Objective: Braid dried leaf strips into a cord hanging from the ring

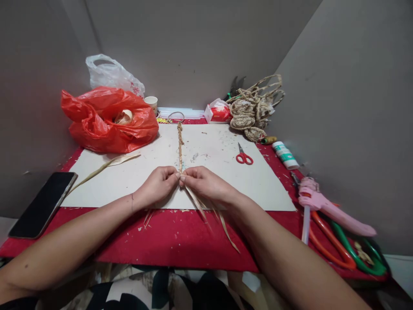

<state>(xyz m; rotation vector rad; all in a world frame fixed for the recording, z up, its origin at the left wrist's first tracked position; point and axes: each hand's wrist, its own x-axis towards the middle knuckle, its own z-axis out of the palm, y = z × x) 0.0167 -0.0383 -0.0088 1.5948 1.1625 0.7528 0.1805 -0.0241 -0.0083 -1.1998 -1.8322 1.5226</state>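
Note:
A narrow tan braid of dried husk-like strips runs straight up the white board, its far end at a thin ring. At the near end of the braid, my left hand pinches the strips from the left. My right hand pinches them from the other side, the fingertips of both hands almost touching. Loose pale strips trail from under my right hand over the board's front edge. What lies between the fingertips is partly hidden.
Left are a red plastic bag, a loose dry strip and a phone. Right are red-handled scissors, coiled braided cords, a tissue pack, a white-green bottle, a pink glue gun and tools with orange and green handles.

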